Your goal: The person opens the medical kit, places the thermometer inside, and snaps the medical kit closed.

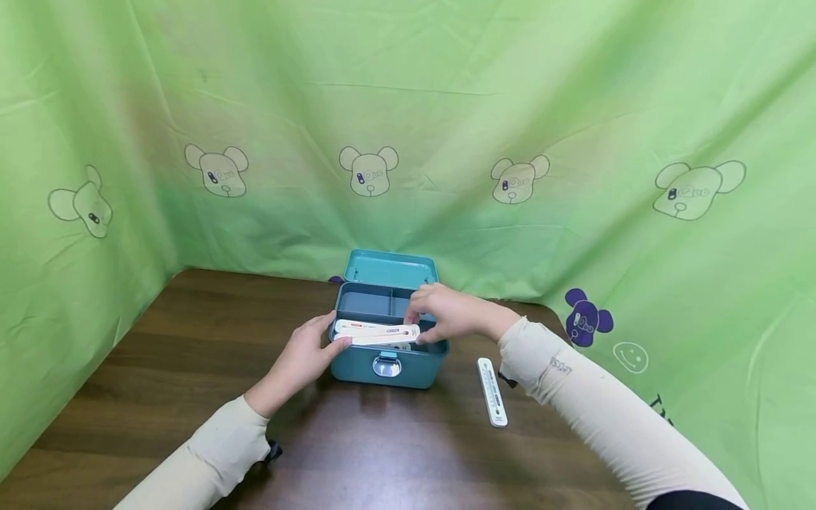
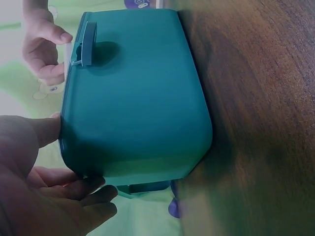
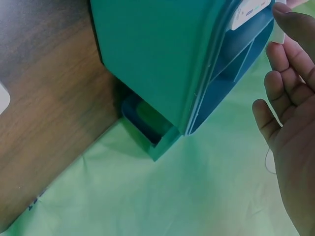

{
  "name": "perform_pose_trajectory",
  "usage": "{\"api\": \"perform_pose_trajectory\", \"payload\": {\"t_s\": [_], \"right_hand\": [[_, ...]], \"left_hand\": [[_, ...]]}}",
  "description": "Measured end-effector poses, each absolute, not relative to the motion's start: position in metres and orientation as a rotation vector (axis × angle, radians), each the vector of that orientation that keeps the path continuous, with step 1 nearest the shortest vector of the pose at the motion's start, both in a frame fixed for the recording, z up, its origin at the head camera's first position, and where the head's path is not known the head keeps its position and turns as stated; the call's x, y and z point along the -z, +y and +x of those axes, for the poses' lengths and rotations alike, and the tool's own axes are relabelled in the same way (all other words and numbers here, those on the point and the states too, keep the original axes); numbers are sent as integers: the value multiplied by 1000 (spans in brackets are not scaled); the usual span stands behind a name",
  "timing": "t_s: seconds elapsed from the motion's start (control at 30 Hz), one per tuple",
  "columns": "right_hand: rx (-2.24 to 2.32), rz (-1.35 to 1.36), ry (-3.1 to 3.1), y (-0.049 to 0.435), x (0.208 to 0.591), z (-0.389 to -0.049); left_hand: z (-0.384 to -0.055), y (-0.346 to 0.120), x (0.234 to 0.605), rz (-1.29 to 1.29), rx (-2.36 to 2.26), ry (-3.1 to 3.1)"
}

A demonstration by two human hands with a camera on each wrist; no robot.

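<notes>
A teal metal storage box (image 1: pixel 357 370) stands on the table with its lid tipped back. My left hand (image 1: pixel 309 358) holds the box's left front corner, thumb at the rim and fingers along the side wall (image 2: pixel 133 169). Over the front compartment, my right hand (image 1: pixel 452 312) pinches the right end of a slim white case (image 1: pixel 385 337) with rounded ends and small print. In the right wrist view, thumb and fingertips close on its white edge (image 3: pixel 279 29). Another white case (image 1: pixel 347 325) lies just behind it, partly covered. What lies deeper in the box is hidden.
A matching white case (image 1: pixel 491 392) lies on the brown wooden table (image 1: pixel 210 354), right of the box. Behind the front compartment is a divided tray (image 1: pixel 365 303). The open lid (image 1: pixel 392 269) stands near a green curtain (image 1: pixel 440 106) with bear prints.
</notes>
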State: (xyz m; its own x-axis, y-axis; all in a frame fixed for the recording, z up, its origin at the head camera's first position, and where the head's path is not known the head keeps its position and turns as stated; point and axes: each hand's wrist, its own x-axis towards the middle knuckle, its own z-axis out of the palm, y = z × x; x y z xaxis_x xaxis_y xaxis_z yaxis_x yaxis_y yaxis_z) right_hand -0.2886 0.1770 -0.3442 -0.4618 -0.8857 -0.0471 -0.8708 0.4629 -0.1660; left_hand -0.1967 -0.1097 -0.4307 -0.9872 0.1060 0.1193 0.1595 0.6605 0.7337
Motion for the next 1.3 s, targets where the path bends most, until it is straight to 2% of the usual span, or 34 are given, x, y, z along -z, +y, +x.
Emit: {"api": "perform_pose_trajectory", "payload": {"t_s": [0.73,1.3], "right_hand": [[325,-1456,2528,172,371,-290],[374,-1414,2513,177,376,-287]], "left_hand": [[-197,-109,432,-221,1267,-2789],[-198,-109,431,-213,1273,-2785]]}}
